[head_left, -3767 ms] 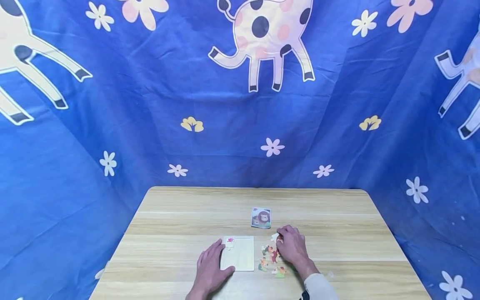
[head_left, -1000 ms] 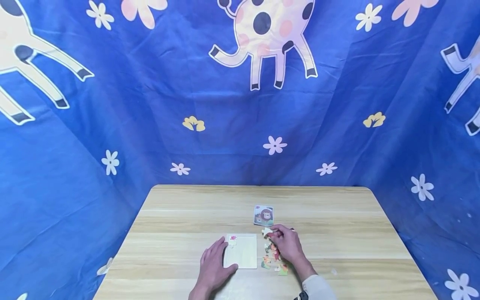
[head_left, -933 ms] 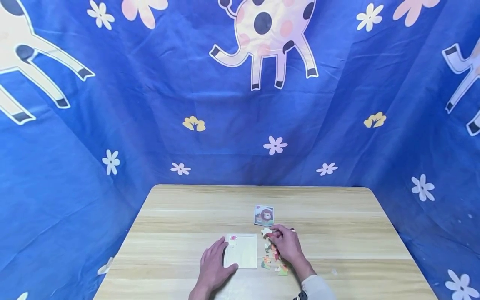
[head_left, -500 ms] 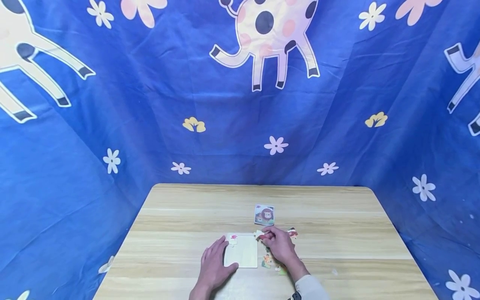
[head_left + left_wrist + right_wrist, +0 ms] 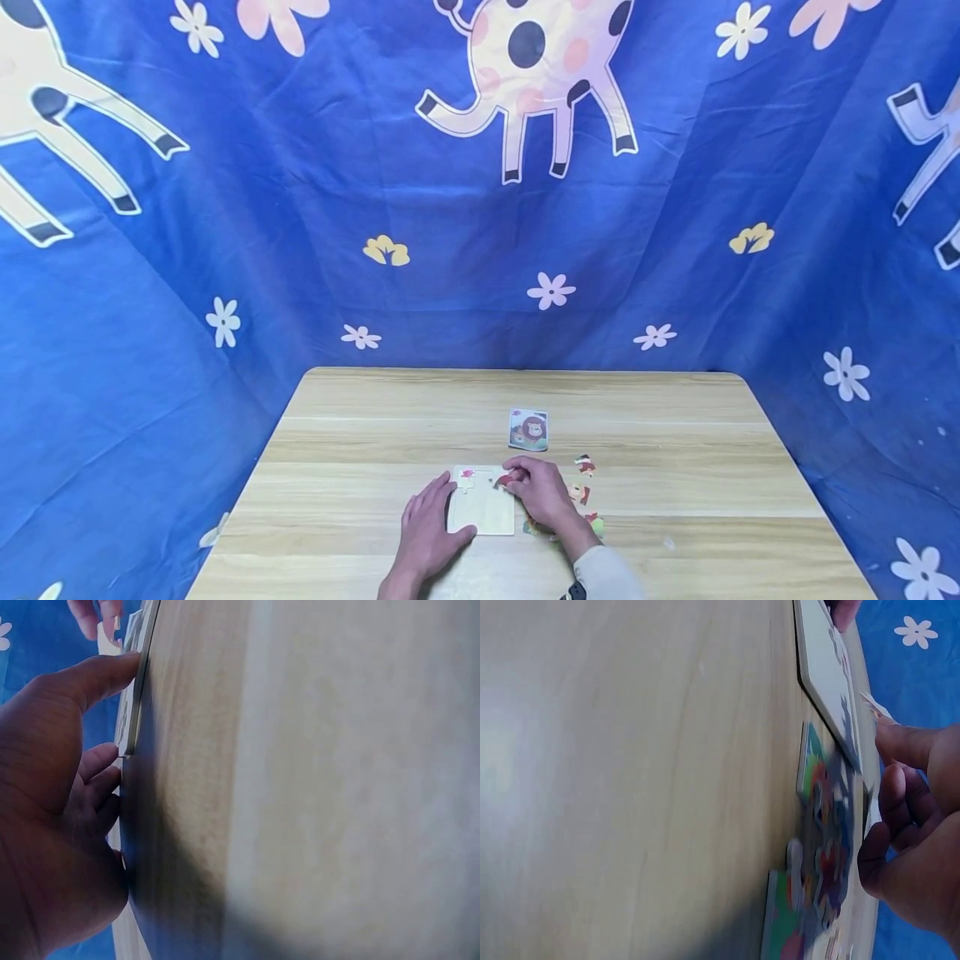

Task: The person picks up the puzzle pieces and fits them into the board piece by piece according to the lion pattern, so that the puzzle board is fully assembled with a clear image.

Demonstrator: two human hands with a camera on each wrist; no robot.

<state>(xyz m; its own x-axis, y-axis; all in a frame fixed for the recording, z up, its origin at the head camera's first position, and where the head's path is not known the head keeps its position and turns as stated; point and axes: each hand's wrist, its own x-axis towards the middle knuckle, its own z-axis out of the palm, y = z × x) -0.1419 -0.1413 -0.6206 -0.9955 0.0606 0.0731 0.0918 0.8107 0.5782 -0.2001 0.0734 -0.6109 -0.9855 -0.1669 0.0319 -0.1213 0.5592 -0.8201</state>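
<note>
A white square puzzle tray (image 5: 483, 515) lies on the table, with a pink-flower puzzle piece (image 5: 467, 478) in its far left corner. My left hand (image 5: 429, 525) rests along the tray's left side, its thumb on the near edge and its fingers spread. In the left wrist view the thumb (image 5: 105, 673) touches the rim. Over the tray's far right corner, my right hand (image 5: 542, 492) pinches a white and dark-red puzzle piece (image 5: 502, 481) between thumb and fingers. The right wrist view shows this piece (image 5: 875, 706) tilted at the fingertips, above the tray.
Several loose puzzle pieces (image 5: 579, 493) lie to the right of the tray, some partly hidden beneath my right hand and forearm. Beyond the tray is a lion picture card (image 5: 528, 430). A blue patterned curtain (image 5: 450, 317) stands behind the wooden table (image 5: 375, 417).
From among the loose pieces, my right hand has taken a puzzle piece and carried it left over the tray's far right corner. The left hand has stayed at the tray.
</note>
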